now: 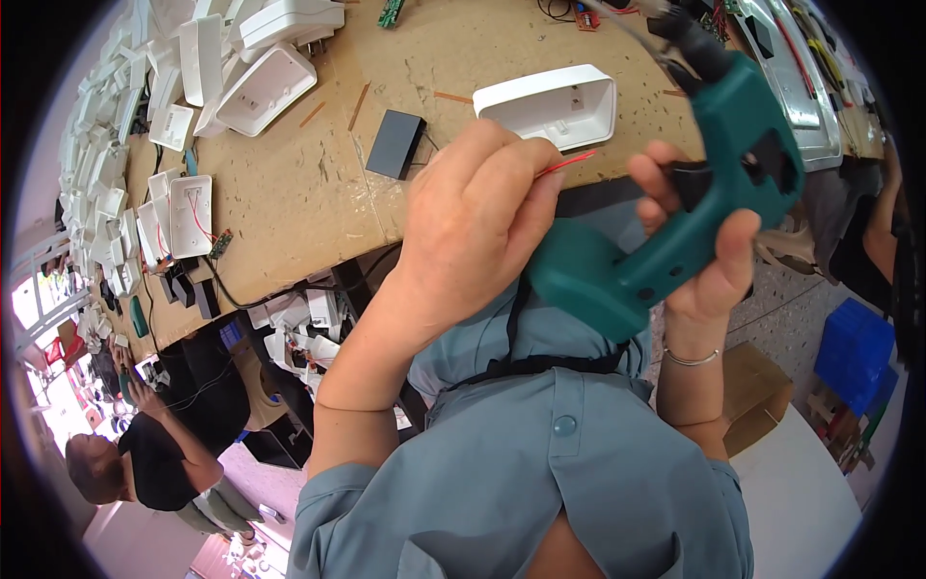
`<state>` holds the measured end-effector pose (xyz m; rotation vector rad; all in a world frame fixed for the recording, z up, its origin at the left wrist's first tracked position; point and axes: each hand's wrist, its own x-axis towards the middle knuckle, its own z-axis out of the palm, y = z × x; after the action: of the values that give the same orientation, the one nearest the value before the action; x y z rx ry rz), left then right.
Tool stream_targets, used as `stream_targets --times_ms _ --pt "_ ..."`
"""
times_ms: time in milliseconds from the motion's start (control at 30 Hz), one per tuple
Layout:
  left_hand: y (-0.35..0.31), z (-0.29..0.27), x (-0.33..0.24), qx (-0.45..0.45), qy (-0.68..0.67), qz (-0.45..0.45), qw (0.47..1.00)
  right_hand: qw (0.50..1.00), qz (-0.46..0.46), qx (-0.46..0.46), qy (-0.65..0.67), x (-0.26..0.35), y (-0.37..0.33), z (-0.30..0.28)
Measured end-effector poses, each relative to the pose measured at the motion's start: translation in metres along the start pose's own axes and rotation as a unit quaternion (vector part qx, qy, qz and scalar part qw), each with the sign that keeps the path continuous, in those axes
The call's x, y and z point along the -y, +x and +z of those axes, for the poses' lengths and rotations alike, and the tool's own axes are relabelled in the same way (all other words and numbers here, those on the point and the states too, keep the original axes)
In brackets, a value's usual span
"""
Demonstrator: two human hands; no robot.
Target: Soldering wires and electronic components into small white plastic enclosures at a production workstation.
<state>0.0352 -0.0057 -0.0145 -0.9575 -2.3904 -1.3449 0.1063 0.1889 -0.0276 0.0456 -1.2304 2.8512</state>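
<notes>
Left fingers (532, 162) pinch one red wire (576, 161) — right fingers (649, 176) grip one green tool (693, 224).

Assembly workshop | bench (299, 203) | heaped white casings (96, 174) | circuit board (221, 244) | green handheld tool (680, 246) | co-worker (159, 468)

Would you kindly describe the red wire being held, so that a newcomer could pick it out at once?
Start with the big green power tool in the right grip, then look left to the left grip. A thin red wire sticks out of that grip, pointing rightward. Unlike the red wires in a white tray further left, this one is held.
</notes>
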Motion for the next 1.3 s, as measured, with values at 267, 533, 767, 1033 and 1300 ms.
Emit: stream_targets --times_ms 267,533,767,1033,1300 --pt "-0.001 0.014 0.008 -0.062 0.135 0.109 0.983 0.972 -0.052 -0.100 -0.205 0.036 -0.051 -0.018" --pt "0.013 0.022 0.008 -0.106 0.231 0.083 0.964 0.906 -0.035 -0.177 -0.382 0.040 -0.092 -0.001" --pt "0.019 0.032 0.013 -0.096 0.254 0.040 0.962 0.899 0.017 -0.160 -0.408 0.033 -0.097 0.006" --pt "0.023 0.036 0.014 -0.077 0.276 0.025 0.958 0.892 0.005 -0.160 -0.423 0.023 -0.090 0.009" --pt "0.029 0.033 0.005 -0.057 0.268 0.026 0.961 0.895 0.003 -0.138 -0.424 0.025 -0.082 0.009"
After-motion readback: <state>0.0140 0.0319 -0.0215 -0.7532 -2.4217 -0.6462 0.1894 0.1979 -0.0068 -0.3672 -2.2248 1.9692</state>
